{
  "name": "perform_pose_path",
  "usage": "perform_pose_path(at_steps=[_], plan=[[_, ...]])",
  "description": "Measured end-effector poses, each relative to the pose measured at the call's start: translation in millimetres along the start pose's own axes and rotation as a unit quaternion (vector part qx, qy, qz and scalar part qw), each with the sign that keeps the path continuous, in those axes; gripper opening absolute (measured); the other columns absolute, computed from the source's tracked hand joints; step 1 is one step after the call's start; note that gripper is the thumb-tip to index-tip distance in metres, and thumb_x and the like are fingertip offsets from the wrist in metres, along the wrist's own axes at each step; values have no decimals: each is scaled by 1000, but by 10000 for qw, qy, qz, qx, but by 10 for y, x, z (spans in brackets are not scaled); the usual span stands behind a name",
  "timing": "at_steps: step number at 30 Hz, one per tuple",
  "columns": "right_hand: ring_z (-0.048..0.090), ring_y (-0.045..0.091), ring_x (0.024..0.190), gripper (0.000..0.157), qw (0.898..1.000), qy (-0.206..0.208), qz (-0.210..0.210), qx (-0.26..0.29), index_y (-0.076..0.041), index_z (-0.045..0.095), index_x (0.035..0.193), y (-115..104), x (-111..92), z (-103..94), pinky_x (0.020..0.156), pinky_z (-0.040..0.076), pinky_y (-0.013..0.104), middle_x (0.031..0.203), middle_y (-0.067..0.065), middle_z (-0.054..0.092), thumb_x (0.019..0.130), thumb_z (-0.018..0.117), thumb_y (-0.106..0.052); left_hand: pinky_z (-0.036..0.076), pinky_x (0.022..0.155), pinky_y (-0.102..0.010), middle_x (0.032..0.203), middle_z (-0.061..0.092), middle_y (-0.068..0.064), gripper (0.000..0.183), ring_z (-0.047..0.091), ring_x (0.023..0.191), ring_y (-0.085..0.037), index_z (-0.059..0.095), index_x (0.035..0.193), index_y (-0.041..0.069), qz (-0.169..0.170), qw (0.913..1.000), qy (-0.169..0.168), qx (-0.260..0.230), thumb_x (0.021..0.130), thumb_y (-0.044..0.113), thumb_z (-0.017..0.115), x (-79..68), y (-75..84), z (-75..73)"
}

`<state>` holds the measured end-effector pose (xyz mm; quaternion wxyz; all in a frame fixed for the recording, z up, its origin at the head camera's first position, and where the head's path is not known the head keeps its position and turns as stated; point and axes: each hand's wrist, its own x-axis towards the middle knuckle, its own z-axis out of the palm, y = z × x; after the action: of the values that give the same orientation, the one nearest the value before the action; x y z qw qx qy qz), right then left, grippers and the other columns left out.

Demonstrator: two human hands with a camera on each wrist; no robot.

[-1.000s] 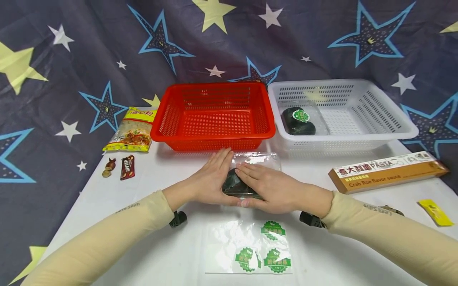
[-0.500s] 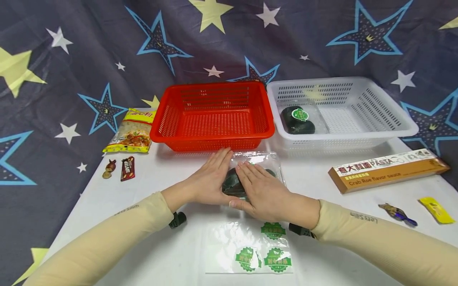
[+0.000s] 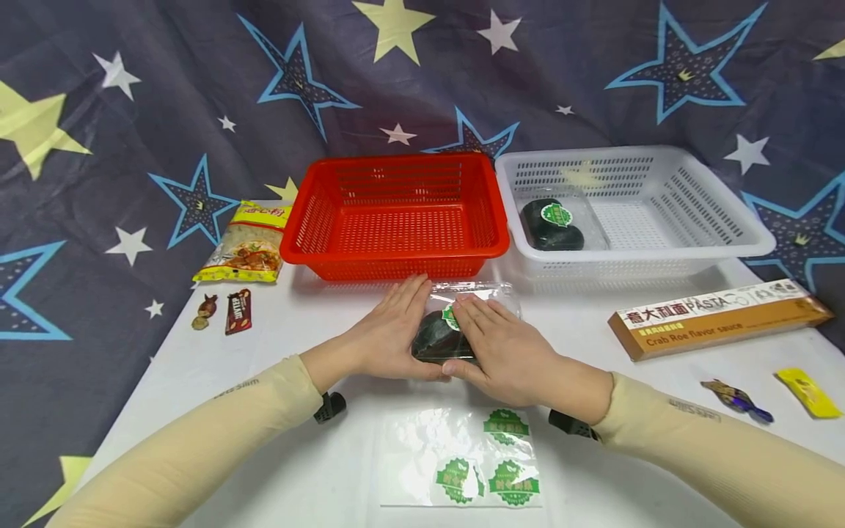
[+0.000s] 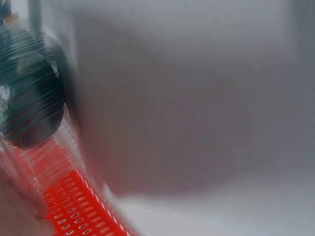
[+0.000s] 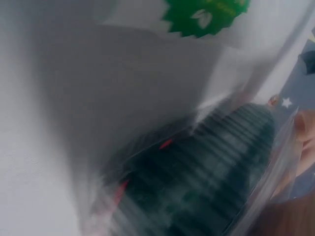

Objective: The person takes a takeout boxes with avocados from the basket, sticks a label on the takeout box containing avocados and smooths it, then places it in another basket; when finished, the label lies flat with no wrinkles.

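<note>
A clear plastic box (image 3: 485, 289) with dark green, rounded contents (image 3: 434, 340) lies on the table in front of the baskets. My left hand (image 3: 389, 336) rests along the box's left side with straight fingers. My right hand (image 3: 507, 350) lies on the lid, its straight fingertips touching a green and white round sticker (image 3: 450, 317). The thumbs meet or nearly meet at the near edge. The contents (image 4: 34, 98) show through ribbed plastic in the left wrist view. In the right wrist view, the dark contents (image 5: 206, 172) look blurred.
A sheet of green stickers (image 3: 412, 455) lies just below the box. Behind stand a red basket (image 3: 396, 258) and a white basket (image 3: 634, 254) holding a similar stickered box (image 3: 553, 233). A pasta box (image 3: 719, 319), yellow food bag (image 3: 244, 242) and small wrapped snacks (image 3: 238, 312) lie around.
My right hand has shifted slightly right across the lid, and part of the sticker now shows beside its fingertips. My left hand stays at the box's side.
</note>
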<state>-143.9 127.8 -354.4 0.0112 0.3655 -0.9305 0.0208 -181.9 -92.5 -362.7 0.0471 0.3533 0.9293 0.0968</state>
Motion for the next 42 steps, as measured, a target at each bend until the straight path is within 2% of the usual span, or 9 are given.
perform_pose_path(at_steps=[4, 9, 17, 22, 28, 34, 37, 42], plan=[[29, 33, 139, 85, 9996, 179, 6, -211, 6, 33, 144, 66, -74, 8, 114, 20, 46, 149, 20, 33, 94, 37, -62, 9, 116, -44, 157, 8, -20, 127, 4, 146, -31, 5, 151, -3, -37, 10000, -34, 49, 70, 80, 55, 5, 7, 6], [28, 33, 140, 85, 9995, 232, -64, -227, 6, 36, 143, 132, -186, -6, 114, 21, 45, 148, 20, 35, 93, 40, -63, 7, 116, -43, 158, 7, -19, 128, 3, 146, -29, 5, 151, -3, -106, 9999, -71, 49, 69, 82, 54, 10, 16, 5], [32, 32, 138, 79, 9957, 550, -739, -9, 4, 42, 141, 168, -287, -49, 112, 26, 45, 146, 17, 40, 95, 40, -60, 6, 116, -41, 158, 7, -18, 130, 1, 146, -27, 4, 151, -1, -170, 9998, -85, 86, 67, 84, 54, 9, 10, -4], [31, 27, 139, 76, 9941, 418, -975, 212, 1, 40, 143, 120, -212, -56, 112, 26, 44, 150, 12, 37, 96, 37, -59, 5, 116, -43, 158, 4, -19, 130, 1, 146, -29, 2, 151, -2, -83, 9999, -85, 21, 67, 84, 53, 3, -6, -8], [28, 26, 141, 75, 9957, 271, -736, 488, 0, 38, 144, 18, -43, -32, 112, 26, 44, 150, 14, 34, 97, 34, -58, 4, 116, -44, 158, 0, -18, 129, -3, 146, -29, -1, 151, -2, -77, 9997, -207, -50, 69, 84, 51, 6, -12, -1], [26, 31, 141, 76, 9975, 132, -281, 630, 2, 36, 145, -59, 106, -23, 112, 25, 47, 150, 17, 34, 97, 33, -58, 5, 116, -44, 158, 0, -18, 129, 0, 145, -32, 1, 151, -1, -134, 9997, -201, 1, 68, 81, 55, 2, 1, -1], [25, 32, 141, 78, 9977, 54, -92, 664, 2, 33, 145, -85, 146, -22, 112, 24, 48, 150, 18, 33, 97, 31, -59, 6, 115, -45, 158, 0, -19, 129, 1, 145, -32, 2, 151, -2, -131, 9997, -201, 3, 68, 80, 57, 3, 9, -8], [22, 32, 142, 79, 9976, 2, -16, 686, 2, 30, 147, -88, 162, -13, 113, 23, 48, 152, 18, 29, 97, 31, -59, 6, 116, -45, 158, 2, -19, 128, 2, 145, -32, 4, 151, -3, -167, 9997, -150, 31, 68, 78, 59, 12, 17, -18]])
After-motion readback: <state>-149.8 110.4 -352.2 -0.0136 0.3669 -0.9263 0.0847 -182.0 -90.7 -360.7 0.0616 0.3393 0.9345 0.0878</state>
